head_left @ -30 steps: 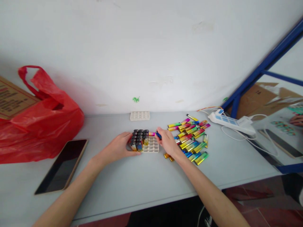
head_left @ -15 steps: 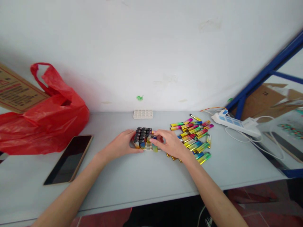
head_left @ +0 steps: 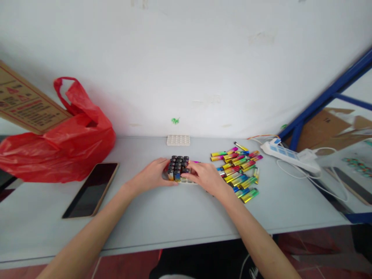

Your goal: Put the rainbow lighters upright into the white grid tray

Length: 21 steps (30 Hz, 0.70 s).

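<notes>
Black-topped lighters (head_left: 178, 166) with shiny coloured bodies stand upright in close rows at the middle of the table. They sit in a white holed tray (head_left: 186, 181), whose front right rim shows low down. My left hand (head_left: 157, 173) curves around the left side of the group, thumb in front and fingers behind. Over the tray's right part, my right hand (head_left: 205, 176) pinches one lighter (head_left: 186, 170) by its upper end; my fingers partly hide it. Right of that hand lies a loose pile of metallic lighters (head_left: 238, 180) in gold, green, blue and pink.
A second white holed tray (head_left: 178, 140) lies against the wall. On the left are a phone (head_left: 91, 190), a red plastic bag (head_left: 81, 143) and a cardboard box (head_left: 31, 102). A white power strip (head_left: 290, 155) with cables and a blue metal frame (head_left: 328, 93) stand right.
My right hand has moved slightly left and the lighter in its fingers now sits closer against the standing rows. My left hand stays around the group. The whole view has shifted slightly.
</notes>
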Each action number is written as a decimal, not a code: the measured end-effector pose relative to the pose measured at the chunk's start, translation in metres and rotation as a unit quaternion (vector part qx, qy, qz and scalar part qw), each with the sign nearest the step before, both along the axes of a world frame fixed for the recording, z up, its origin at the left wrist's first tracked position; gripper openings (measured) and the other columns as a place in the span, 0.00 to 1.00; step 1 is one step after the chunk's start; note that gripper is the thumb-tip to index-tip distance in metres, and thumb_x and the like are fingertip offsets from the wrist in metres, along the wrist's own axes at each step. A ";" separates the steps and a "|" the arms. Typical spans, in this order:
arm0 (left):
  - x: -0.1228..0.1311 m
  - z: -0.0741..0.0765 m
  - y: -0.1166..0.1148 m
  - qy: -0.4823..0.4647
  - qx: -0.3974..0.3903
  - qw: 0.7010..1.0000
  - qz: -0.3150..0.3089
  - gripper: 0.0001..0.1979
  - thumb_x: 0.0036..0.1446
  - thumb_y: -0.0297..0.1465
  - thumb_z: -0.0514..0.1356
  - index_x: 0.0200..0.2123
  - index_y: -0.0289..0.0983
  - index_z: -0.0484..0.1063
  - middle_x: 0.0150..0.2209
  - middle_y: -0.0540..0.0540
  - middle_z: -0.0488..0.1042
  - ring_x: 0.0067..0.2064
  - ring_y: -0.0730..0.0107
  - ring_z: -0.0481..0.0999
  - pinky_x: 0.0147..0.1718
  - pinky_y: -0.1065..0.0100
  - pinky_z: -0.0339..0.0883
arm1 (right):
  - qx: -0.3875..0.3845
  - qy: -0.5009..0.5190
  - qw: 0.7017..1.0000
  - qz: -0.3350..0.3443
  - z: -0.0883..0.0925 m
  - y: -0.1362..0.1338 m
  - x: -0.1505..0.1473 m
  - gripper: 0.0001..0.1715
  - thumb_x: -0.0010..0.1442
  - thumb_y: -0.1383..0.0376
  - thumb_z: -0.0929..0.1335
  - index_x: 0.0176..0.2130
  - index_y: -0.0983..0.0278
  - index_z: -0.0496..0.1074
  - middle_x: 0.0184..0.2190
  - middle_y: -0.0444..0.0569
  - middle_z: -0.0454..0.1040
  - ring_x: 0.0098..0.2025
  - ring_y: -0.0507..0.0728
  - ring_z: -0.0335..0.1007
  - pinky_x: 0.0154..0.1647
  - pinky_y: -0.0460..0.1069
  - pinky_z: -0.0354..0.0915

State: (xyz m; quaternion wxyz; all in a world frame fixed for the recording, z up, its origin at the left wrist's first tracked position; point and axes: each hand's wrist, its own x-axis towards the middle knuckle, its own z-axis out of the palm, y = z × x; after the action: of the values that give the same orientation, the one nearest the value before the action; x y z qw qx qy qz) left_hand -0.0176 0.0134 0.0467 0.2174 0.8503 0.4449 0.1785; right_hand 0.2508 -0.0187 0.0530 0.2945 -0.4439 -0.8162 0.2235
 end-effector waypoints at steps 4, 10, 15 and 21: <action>-0.001 0.000 0.001 0.000 -0.001 1.000 -0.002 0.28 0.49 0.51 0.77 0.46 0.41 0.78 0.50 0.36 0.85 0.52 0.40 0.84 0.54 0.49 0.78 | -0.002 -0.047 0.999 -0.015 -0.004 0.001 -0.002 0.30 0.67 0.43 0.78 0.25 0.59 0.74 0.22 0.45 0.73 0.25 0.54 0.63 0.30 0.50 0.50; -0.003 -0.003 0.005 -0.002 -0.001 1.000 0.011 0.27 0.46 0.52 0.76 0.44 0.44 0.79 0.49 0.36 0.85 0.52 0.36 0.85 0.52 0.46 0.80 | 0.009 -0.003 1.000 -0.021 0.004 0.012 0.036 0.31 0.78 0.43 0.67 0.32 0.60 0.79 0.27 0.45 0.78 0.29 0.55 0.70 0.36 0.49 0.61; -0.007 -0.011 0.009 -0.011 0.025 1.000 -0.003 0.28 0.45 0.55 0.75 0.44 0.47 0.79 0.47 0.38 0.86 0.49 0.37 0.86 0.48 0.45 0.82 | 0.116 -0.007 0.967 -0.227 -0.003 0.039 0.118 0.18 0.77 0.57 0.66 0.56 0.61 0.82 0.58 0.61 0.81 0.62 0.68 0.75 0.68 0.63 0.67; -0.007 -0.014 0.010 -0.009 0.016 1.000 0.019 0.30 0.46 0.57 0.74 0.45 0.44 0.80 0.48 0.37 0.85 0.50 0.37 0.85 0.52 0.45 0.81 | 0.042 -0.052 0.971 -0.230 -0.033 0.046 0.172 0.15 0.73 0.60 0.70 0.50 0.61 0.85 0.56 0.61 0.83 0.62 0.68 0.77 0.70 0.65 0.68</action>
State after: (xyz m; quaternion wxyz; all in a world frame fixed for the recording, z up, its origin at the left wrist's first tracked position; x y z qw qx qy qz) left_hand -0.0249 0.0232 0.0328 0.2039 0.8437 0.4557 0.1972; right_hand 0.4231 0.0277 0.0196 0.3141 -0.6181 -0.7148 0.0918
